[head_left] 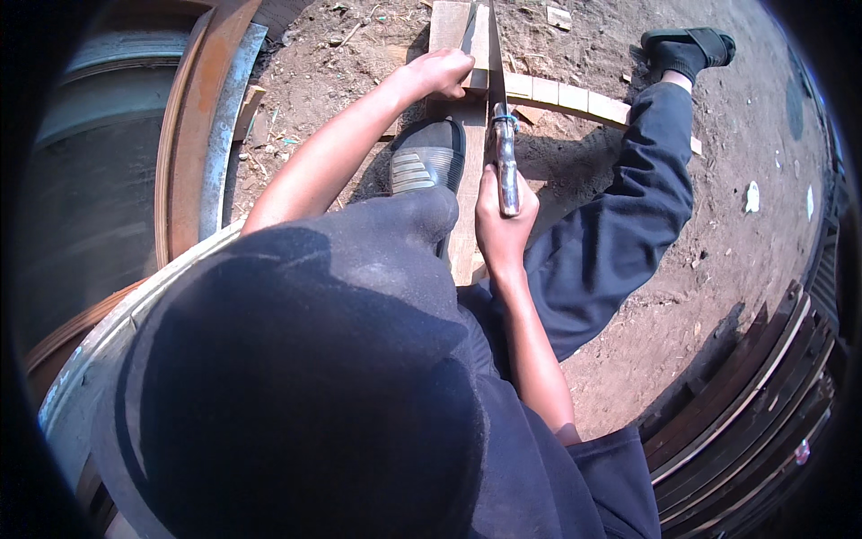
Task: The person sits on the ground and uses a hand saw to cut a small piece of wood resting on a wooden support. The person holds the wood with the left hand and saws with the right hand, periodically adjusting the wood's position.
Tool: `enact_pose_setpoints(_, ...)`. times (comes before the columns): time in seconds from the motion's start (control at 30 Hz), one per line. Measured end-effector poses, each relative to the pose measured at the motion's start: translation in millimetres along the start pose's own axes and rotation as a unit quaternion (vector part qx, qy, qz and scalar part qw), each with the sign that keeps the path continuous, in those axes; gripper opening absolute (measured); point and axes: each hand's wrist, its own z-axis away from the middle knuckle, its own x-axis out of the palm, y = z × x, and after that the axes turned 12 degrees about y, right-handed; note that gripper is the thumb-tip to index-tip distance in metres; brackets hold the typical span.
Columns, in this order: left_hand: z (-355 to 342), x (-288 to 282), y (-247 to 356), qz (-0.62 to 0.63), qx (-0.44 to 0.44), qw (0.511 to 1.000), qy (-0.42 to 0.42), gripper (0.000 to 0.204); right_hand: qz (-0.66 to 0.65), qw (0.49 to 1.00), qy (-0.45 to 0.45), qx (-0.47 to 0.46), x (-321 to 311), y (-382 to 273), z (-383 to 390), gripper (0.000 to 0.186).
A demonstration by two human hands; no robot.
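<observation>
My right hand (507,216) is wrapped round the handle of a handsaw (507,166), whose long, narrow blade points away from me. The blade runs alongside a pale wooden plank (446,27) at the top of the view. Closed into a fist, my left hand (446,74) rests at the plank, left of the blade; what its fingers hold is hidden. A thin dark strip shows on the wood beyond that fist, and I cannot tell if it is a shadow. My shoe (426,157) is beside another length of wood (467,193) running toward me.
A curved wooden strip (575,97) extends right of the saw over dirt ground (727,225). My other foot, in a dark sandal (691,47), is stretched out at the upper right. Brown and metal frames (202,135) stand at left; stacked dark boards (745,404) lie at lower right.
</observation>
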Motion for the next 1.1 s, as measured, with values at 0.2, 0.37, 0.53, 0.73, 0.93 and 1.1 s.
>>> enact_pose_setpoints(0.2, -3.5, 1.3, 5.5, 0.001, 0.038, 0.999, 0.03, 0.033, 0.002, 0.998, 0.043, -0.052, -5.3, 11.8, 17.1, 0.016)
enact_pose_setpoints(0.37, 6.7, 12.7, -0.9, 0.025, 0.068, 0.991, 0.115, 0.03, 0.015, 0.998, 0.03, -0.048, 12.0, -0.2, 0.1, 0.011)
enact_pose_setpoints(0.53, 2.9, 10.4, 18.6, 0.001, -0.008, 0.995, 0.099, 0.031, 0.024, 0.997, 0.044, -0.062, -11.8, 27.6, 23.9, 0.007)
enact_pose_setpoints(0.73, 10.6, -0.4, 13.4, 0.036, -0.003, 0.997, 0.067, 0.044, 0.003, 0.998, 0.037, -0.046, 8.7, 11.1, -2.6, 0.011)
enact_pose_setpoints(0.93, 1.5, 2.9, 23.7, 0.123, -0.124, 0.976, 0.129, 0.041, 0.012, 0.997, 0.051, -0.05, -7.3, 21.6, 28.9, 0.006)
enact_pose_setpoints(1.1, -18.0, 16.6, 30.5, 0.055, -0.188, 0.965, 0.177, 0.049, -0.017, 0.997, 0.069, -0.022, 12.4, 6.4, -9.4, 0.021)
